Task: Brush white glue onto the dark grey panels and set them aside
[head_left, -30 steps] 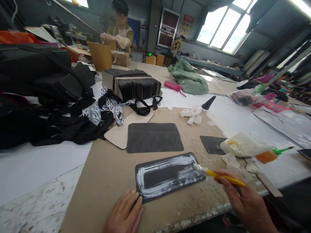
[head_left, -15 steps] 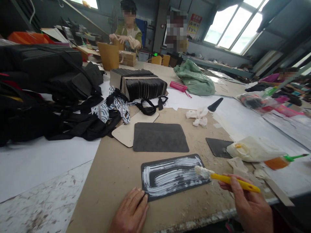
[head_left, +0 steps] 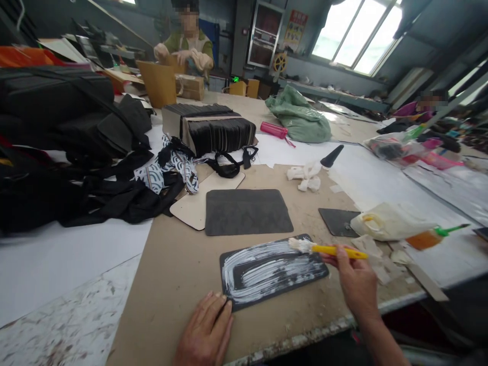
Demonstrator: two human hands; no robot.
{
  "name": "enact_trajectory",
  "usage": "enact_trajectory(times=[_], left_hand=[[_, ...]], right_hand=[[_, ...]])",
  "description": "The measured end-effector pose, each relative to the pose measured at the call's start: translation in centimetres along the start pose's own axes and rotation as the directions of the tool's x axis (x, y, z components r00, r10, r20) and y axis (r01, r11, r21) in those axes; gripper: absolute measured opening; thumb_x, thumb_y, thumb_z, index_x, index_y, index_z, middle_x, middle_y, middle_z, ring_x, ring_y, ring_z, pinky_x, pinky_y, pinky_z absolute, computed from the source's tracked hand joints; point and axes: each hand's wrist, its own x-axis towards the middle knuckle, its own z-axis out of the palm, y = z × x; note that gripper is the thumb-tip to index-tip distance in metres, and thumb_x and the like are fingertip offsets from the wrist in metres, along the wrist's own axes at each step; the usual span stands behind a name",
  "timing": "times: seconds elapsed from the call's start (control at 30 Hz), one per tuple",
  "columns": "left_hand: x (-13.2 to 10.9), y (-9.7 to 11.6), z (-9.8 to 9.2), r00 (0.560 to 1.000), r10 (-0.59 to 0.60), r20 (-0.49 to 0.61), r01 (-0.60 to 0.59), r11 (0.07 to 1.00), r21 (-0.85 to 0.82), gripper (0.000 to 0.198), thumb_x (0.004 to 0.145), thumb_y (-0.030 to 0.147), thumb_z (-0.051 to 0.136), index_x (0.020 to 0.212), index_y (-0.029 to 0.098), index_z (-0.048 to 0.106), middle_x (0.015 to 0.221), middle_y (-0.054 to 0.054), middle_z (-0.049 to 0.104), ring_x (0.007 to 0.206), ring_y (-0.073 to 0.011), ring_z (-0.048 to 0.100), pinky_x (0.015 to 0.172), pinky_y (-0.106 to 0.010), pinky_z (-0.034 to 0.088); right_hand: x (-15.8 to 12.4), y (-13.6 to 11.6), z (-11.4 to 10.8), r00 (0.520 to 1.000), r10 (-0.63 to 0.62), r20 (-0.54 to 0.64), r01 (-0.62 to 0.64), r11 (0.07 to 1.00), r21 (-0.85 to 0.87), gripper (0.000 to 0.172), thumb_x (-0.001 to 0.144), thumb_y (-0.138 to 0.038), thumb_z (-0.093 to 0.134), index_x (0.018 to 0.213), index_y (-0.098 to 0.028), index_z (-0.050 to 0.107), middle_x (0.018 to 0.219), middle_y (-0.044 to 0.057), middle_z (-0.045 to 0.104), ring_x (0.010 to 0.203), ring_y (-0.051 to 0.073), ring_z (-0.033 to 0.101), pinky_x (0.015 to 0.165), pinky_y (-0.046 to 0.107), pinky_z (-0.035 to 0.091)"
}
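Note:
A black rounded panel (head_left: 271, 270) smeared with white glue lies on the brown cardboard (head_left: 179, 274) in front of me. My right hand (head_left: 356, 284) grips a yellow-handled brush (head_left: 331, 249); its white bristles rest on the panel's upper right edge. My left hand (head_left: 208, 330) lies flat, fingers together, with its fingertips pressing the panel's lower left corner. A second, clean dark grey panel (head_left: 247, 212) lies just beyond, partly over a tan board (head_left: 190, 206).
Black bags and straps (head_left: 68, 147) pile up at left. A stack of black pieces (head_left: 213, 129), a green bag (head_left: 299, 117), a pink bottle (head_left: 274, 130), white rags (head_left: 307, 178), a glue pouch (head_left: 389, 223) and an orange squeeze bottle (head_left: 425, 239) stand around. A person works at the far end.
The brush has moved from the panel's right end up to its upper right edge, and my right hand has followed it leftward. My left hand stays on the lower left corner.

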Motion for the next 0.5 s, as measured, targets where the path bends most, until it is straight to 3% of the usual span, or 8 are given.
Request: enact_trajectory(times=[0.07,0.13,0.23,0.3,0.33,0.37,0.43,0.5], left_hand=[[-0.1,0.0,0.0,1.000,-0.002,0.000,0.002,1.000,-0.001,0.021,0.085,0.016,0.048,0.098,0.013,0.065,0.095,-0.009,0.067,0.096,-0.0196,0.061,0.084,-0.031,0.053],[-0.1,0.1,0.1,1.000,0.005,0.014,-0.005,1.000,0.001,0.021,0.085,0.016,0.049,0.098,0.013,0.064,0.096,-0.009,0.067,0.097,-0.0199,0.061,0.085,-0.032,0.053],[-0.2,0.0,0.2,1.000,0.019,0.018,-0.019,1.000,0.007,0.020,0.085,0.016,0.049,0.099,0.013,0.064,0.097,-0.008,0.067,0.098,-0.0193,0.060,0.086,-0.031,0.053],[0.0,-0.1,0.1,0.999,0.037,0.018,-0.037,0.999,0.027,0.021,0.085,0.016,0.048,0.098,0.014,0.064,0.096,-0.008,0.067,0.097,-0.0183,0.061,0.085,-0.030,0.053],[0.1,-0.1,0.0,0.999,0.045,0.020,-0.046,0.998,0.038,0.021,0.086,0.016,0.047,0.098,0.014,0.064,0.096,-0.008,0.067,0.097,-0.0180,0.061,0.084,-0.030,0.053],[0.2,-0.1,-0.1,0.998,0.055,0.018,-0.055,0.997,0.048,0.021,0.086,0.015,0.047,0.098,0.014,0.064,0.096,-0.008,0.067,0.097,-0.0180,0.061,0.084,-0.029,0.053],[0.4,-0.2,-0.3,0.997,0.072,0.018,-0.073,0.995,0.061,0.021,0.086,0.014,0.047,0.097,0.013,0.064,0.095,-0.008,0.067,0.096,-0.0184,0.061,0.083,-0.029,0.054],[0.5,-0.2,-0.3,0.996,0.086,0.013,-0.087,0.994,0.065,0.021,0.086,0.014,0.046,0.097,0.013,0.064,0.094,-0.008,0.068,0.095,-0.0188,0.062,0.082,-0.030,0.054]], right_hand=[[0.5,-0.3,-2.2,0.994,-0.029,-0.106,0.026,0.999,-0.030,0.059,0.062,-0.066,0.064,0.091,-0.015,0.057,0.071,0.005,0.066,0.061,0.022,0.065,0.068,0.039,0.056],[-1.2,-1.4,-2.3,0.992,-0.053,-0.112,0.050,0.998,-0.025,0.055,0.063,-0.064,0.065,0.090,-0.016,0.058,0.073,0.005,0.066,0.061,0.020,0.065,0.066,0.036,0.056],[-5.4,-2.7,-0.1,0.992,-0.044,0.121,0.037,0.998,0.056,0.043,0.071,-0.057,0.063,0.087,-0.016,0.059,0.077,0.007,0.067,0.057,0.019,0.064,0.057,0.033,0.057],[-6.8,-2.5,0.8,0.948,-0.062,0.313,0.039,0.996,0.079,0.039,0.075,-0.054,0.060,0.085,-0.016,0.060,0.083,0.009,0.067,0.060,0.020,0.065,0.057,0.034,0.057],[-6.7,-2.2,0.7,0.940,-0.063,0.334,0.045,0.997,0.059,0.039,0.076,-0.054,0.059,0.086,-0.016,0.060,0.085,0.009,0.067,0.063,0.021,0.065,0.061,0.036,0.057],[-6.2,-1.7,0.1,0.954,-0.055,0.296,0.050,0.998,0.022,0.040,0.075,-0.054,0.059,0.088,-0.016,0.060,0.085,0.009,0.067,0.065,0.022,0.065,0.064,0.038,0.057],[-4.3,-0.8,-2.0,0.999,-0.007,0.053,0.011,0.996,-0.086,0.046,0.072,-0.059,0.057,0.090,-0.017,0.057,0.075,0.007,0.067,0.065,0.025,0.065,0.070,0.044,0.055],[-2.6,-0.3,-4.3,0.996,-0.033,-0.089,0.015,0.982,-0.188,0.049,0.071,-0.061,0.056,0.092,-0.017,0.057,0.071,0.006,0.066,0.071,0.027,0.066,0.077,0.046,0.052]])
